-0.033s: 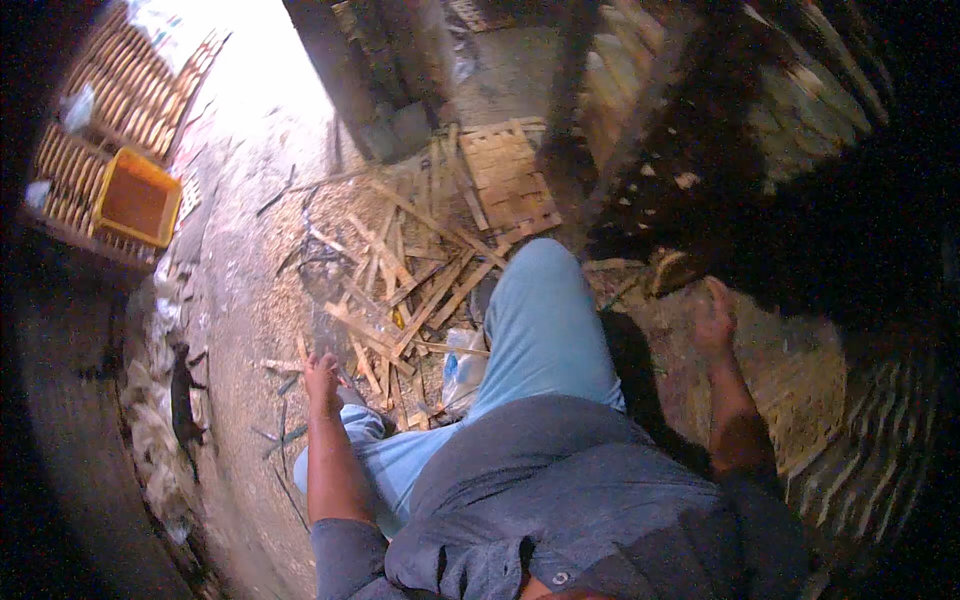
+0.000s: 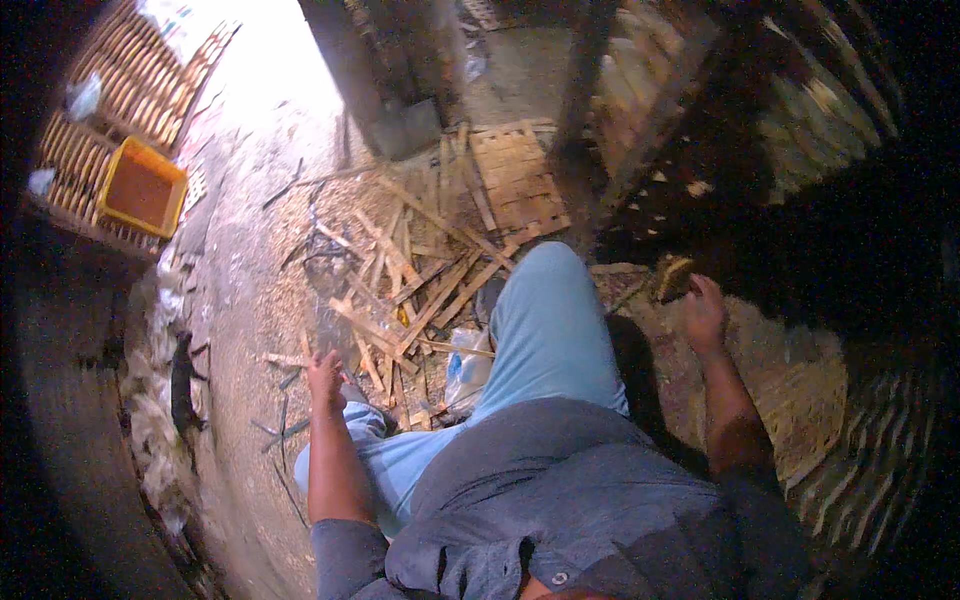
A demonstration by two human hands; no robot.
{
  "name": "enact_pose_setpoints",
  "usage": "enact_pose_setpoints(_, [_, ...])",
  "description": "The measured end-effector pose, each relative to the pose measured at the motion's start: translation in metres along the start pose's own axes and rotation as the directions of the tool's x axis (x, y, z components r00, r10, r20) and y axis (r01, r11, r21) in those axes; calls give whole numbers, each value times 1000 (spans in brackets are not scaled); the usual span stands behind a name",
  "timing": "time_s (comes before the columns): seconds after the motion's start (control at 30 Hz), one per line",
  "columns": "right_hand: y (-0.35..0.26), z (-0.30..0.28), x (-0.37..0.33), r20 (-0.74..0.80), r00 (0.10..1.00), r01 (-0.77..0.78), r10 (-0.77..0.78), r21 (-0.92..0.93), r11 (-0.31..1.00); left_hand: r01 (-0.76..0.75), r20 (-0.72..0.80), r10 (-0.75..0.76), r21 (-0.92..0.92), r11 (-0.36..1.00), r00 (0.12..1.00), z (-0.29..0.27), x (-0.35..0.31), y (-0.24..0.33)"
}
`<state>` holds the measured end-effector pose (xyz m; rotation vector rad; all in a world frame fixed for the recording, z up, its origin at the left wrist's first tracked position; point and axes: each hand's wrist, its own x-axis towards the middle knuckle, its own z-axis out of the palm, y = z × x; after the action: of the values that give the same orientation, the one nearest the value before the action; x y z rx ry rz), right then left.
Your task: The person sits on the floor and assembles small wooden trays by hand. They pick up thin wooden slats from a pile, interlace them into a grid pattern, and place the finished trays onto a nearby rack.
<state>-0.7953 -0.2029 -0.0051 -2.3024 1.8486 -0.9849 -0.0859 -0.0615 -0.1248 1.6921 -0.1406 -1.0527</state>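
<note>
My left hand [image 2: 325, 378] is beside my left shin, over the floor at the edge of the wood strips [image 2: 405, 270]. Its fingers are curled; what they hold, if anything, is too small to make out. A pale strip [image 2: 283, 359] lies close to its fingertips. Out to the right, my right hand [image 2: 706, 312] has its fingers stretched forward, somewhat blurred. Nearest to them is a small brown and yellowish object [image 2: 675, 278] of unclear kind, at the edge of the dark area. Whether the fingertips touch it I cannot tell.
A woven mat of flat strips [image 2: 515, 185] lies ahead beside dark posts. By my foot is a clear plastic bag [image 2: 467, 365]. At left, a yellow crate [image 2: 143, 188] stands by slatted racks, and a small black animal [image 2: 185, 385] is near crumpled plastic [image 2: 155, 430].
My right hand has moved slightly left and forward, closer to the brown and yellowish object. The view has shifted a little; my left hand is nearly in the same place.
</note>
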Motion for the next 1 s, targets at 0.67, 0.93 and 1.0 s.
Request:
enact_pose_setpoints(0.67, [67, 499, 123, 800, 138, -970, 585, 229, -86, 364, -244, -317, 178, 914, 916, -7, -38, -13])
enact_pose_setpoints(0.93, [75, 551, 135, 701, -43, -861, 712, 335, -382, 378, -163, -349, 215, 900, 923, 13, -20, -23])
enact_pose_setpoints(1.0, [56, 554, 139, 721, -20, -785, 692, 417, -458, 391, -217, -342, 250, 886, 914, 16, -22, -20])
